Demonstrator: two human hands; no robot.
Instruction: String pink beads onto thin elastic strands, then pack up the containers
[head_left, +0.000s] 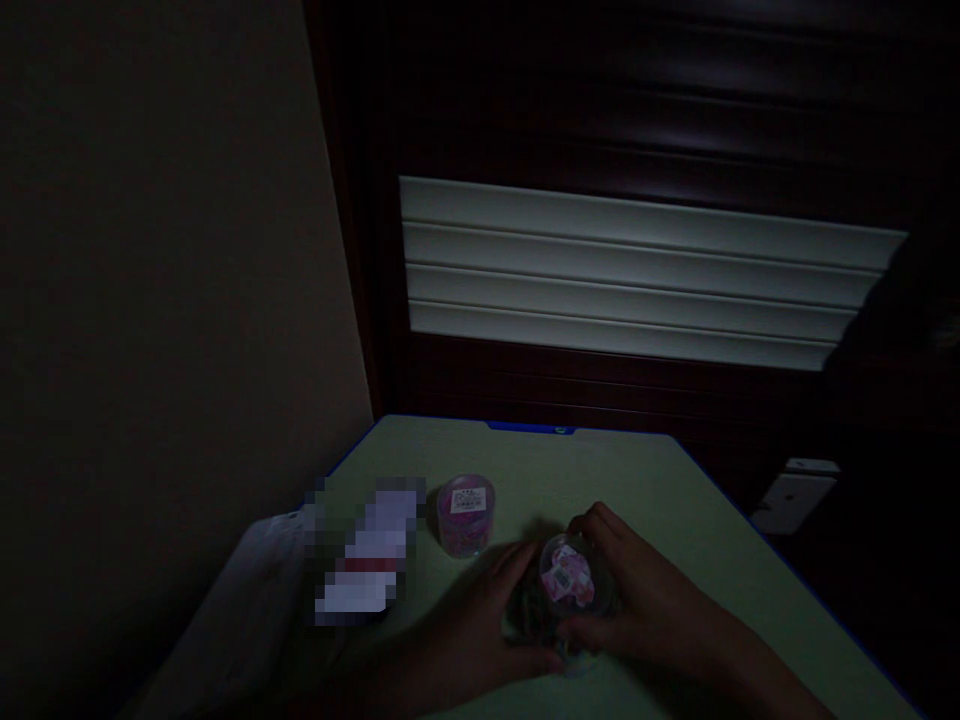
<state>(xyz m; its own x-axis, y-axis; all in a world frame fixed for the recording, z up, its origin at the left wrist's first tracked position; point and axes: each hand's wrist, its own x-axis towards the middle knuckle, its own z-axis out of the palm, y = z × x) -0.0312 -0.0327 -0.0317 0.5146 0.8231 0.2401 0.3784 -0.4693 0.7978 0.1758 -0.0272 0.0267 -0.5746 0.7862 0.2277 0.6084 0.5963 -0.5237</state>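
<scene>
A small clear plastic tub [568, 575] with a pink label on its round top is between my two hands, low in the view. My left hand [480, 645] curves around its left side, thumb and fingers on the dark-looking body. From the right, my right hand [626, 570] grips the tub near its top rim. Its contents are too dark to make out. Just beyond my left hand, a second clear tub [466, 516] with a white printed label and pinkish contents stands on the pale green table [600, 465].
A pixel-blurred flat item [375, 555] lies on the table's left side, beside a whitish sheet or bag [240, 590]. A dark panel with white slats [600, 275] rises behind the table. A white box [795, 495] is beyond the right edge. The room is dim.
</scene>
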